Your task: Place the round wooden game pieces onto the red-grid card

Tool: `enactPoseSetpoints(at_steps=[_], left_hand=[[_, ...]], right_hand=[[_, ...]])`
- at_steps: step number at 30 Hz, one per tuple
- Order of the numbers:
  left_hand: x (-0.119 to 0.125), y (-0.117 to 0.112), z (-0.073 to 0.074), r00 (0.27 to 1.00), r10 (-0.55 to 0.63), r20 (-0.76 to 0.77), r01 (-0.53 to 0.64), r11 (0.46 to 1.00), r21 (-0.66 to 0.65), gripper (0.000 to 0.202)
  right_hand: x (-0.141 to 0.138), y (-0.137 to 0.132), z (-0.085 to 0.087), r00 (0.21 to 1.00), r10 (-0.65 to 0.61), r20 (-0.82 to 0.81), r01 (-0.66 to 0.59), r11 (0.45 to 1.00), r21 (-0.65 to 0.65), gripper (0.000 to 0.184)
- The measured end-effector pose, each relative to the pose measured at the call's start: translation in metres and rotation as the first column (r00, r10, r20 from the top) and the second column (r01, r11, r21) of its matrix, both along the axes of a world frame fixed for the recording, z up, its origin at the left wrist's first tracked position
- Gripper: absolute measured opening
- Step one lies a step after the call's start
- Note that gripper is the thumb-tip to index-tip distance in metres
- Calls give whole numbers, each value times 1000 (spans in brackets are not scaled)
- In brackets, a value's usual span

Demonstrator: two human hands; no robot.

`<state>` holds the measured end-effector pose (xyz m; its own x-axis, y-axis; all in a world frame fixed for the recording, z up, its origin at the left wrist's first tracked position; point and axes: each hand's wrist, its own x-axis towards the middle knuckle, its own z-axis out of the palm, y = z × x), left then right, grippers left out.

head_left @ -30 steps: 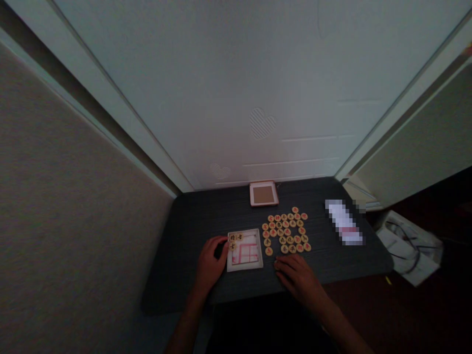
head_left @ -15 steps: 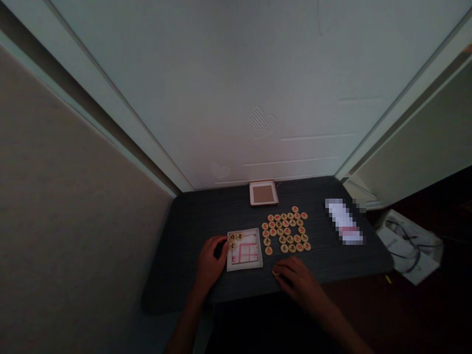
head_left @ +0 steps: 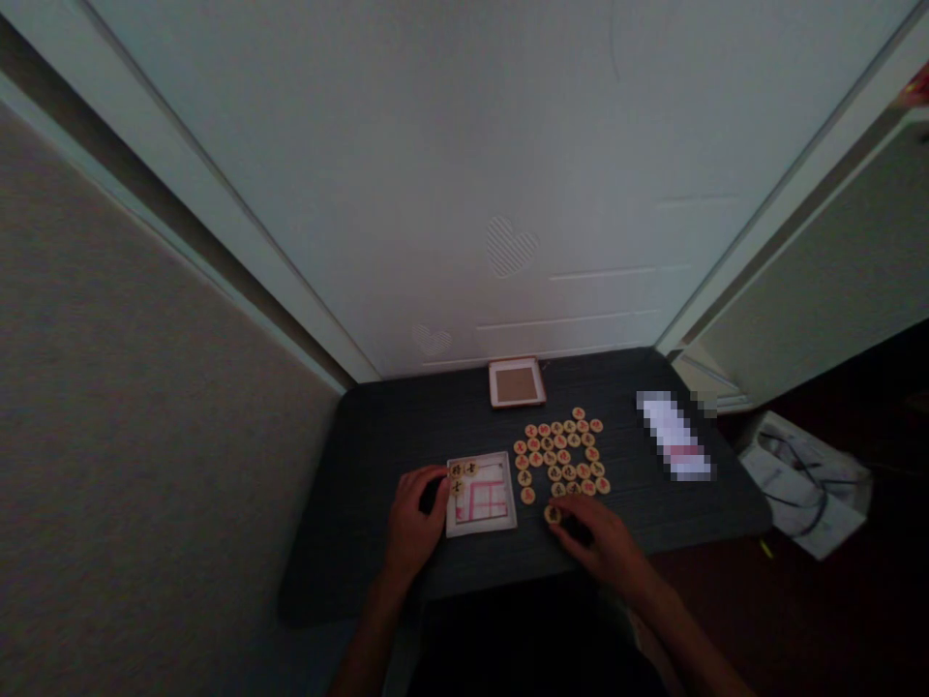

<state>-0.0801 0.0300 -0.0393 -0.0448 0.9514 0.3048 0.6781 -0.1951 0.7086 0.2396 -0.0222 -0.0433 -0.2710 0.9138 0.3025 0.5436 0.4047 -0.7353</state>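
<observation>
A small white tray (head_left: 511, 511) with a red grid printed inside lies on the dark table (head_left: 406, 426). Three round wooden game pieces (head_left: 462, 475) sit in its top left corner. My left hand (head_left: 413, 523) rests against the tray's left edge, fingers curled round it. To the right lies a loose cluster of several round wooden pieces (head_left: 562, 455) with red and black marks. My right hand (head_left: 606, 547) is just below the cluster, its fingertips pinched on one wooden piece (head_left: 553, 514).
A square white lid with a brown inside (head_left: 517, 383) lies at the table's back edge by the pale wall. A blurred white packet (head_left: 674, 436) lies at the right. A white bag (head_left: 805, 484) sits on the floor beyond the table's right edge.
My right hand has shifted slightly right and up toward the cluster and now shows a wooden piece at its fingertips. The left hand has stayed at the tray.
</observation>
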Motion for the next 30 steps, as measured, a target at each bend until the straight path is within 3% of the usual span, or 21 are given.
enactPoseSetpoints(at_steps=[5,8,11,14,18,30], left_hand=[[27,-10,28,993,-64,94,67,998,-21,19],[49,-15,42,973,-102,207,139,975,-172,22],[70,-19,51,909,-123,398,258,916,-308,26],[85,-22,53,819,-112,562,372,851,-372,29],[93,-24,51,761,-116,638,455,796,-398,29],[96,-23,45,733,-85,675,457,797,-395,25]], right_hand=[[-3,8,11,998,-45,-44,46,999,23,36],[-9,13,21,998,-52,-47,55,996,67,35],[-18,15,29,999,-36,-36,40,991,126,36],[-26,15,33,1000,-13,-16,16,984,180,36],[-35,14,33,1000,26,7,-27,981,195,36],[-45,12,35,1000,20,-14,-17,978,208,33]])
